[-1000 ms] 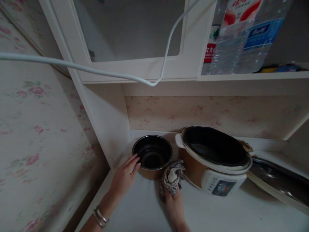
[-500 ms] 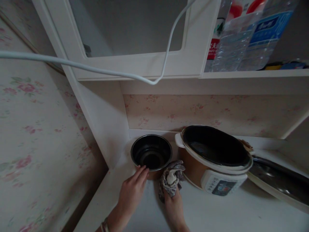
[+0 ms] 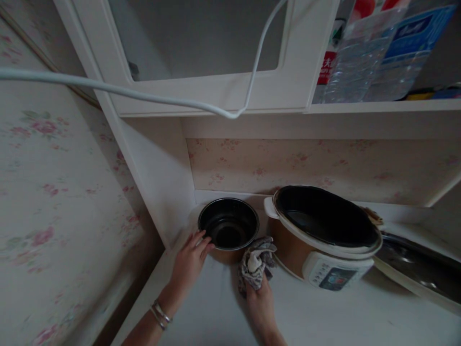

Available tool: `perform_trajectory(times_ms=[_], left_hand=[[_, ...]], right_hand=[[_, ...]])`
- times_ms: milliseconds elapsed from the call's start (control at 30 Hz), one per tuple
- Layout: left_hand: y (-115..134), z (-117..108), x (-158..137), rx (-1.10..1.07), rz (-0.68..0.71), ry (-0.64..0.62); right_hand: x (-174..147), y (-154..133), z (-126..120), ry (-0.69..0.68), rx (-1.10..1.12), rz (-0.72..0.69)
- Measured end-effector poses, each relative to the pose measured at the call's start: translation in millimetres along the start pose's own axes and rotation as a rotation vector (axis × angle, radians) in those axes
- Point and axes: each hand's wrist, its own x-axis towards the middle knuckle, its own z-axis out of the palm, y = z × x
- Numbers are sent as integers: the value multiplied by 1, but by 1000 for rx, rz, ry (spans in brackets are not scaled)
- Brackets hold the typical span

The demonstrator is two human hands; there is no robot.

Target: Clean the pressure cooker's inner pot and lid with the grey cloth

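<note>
A round black pot [image 3: 228, 225] with a brown outside sits on the white counter near the back. My left hand [image 3: 190, 257] is at its front-left rim, fingers stretched out and slightly apart, the tips touching or just above the edge. Two metal bracelets [image 3: 161, 315] circle the left wrist. In my right hand [image 3: 260, 299] is a bunched grey patterned cloth [image 3: 254, 266], gripped just in front of the pot's right side. Part of the pot's outer wall is hidden behind the cloth and fingers.
An oval electric cooker [image 3: 293, 250] with a black inside and front panel stands right of the pot. Its lid [image 3: 414, 262] lies further right. Overhead are a cabinet door [image 3: 216, 96], a hanging white cable [image 3: 162, 99] and plastic-wrapped bottles [image 3: 374, 57]. A floral wall [image 3: 54, 192] borders the left.
My left hand has shifted left along the pot's rim, and its fingers have spread a little. My right hand still holds the cloth in nearly the same place. The view has shifted slightly.
</note>
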Motion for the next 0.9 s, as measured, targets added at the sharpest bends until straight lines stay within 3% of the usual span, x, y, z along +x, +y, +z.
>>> perform_trajectory(times_ms=[133,233,367,500,600,667,800,900], left_hand=[[41,-8,-17,-13,32,43],[44,-15,-27,-85,180,47],[6,-18,-19,-130,151,38],[-42,-14,4,-83,96,-95],[-48,-10,11,-106,100,-132],[-33,-7,8,-110,65,-92],[24,-2,-11,-86,-28,17],[56,-4,-24,-138,6,34]], right_hand=[[1,-2,-3,-58,-36,62],[0,-2,-5,-79,-42,66],[0,-2,-4,-97,-34,43],[0,-2,-3,-89,-26,60],[1,-2,-3,-84,-24,78],[1,-1,-3,-81,-25,81],[1,0,-3,-62,-36,85],[1,-1,-4,-33,-33,108]])
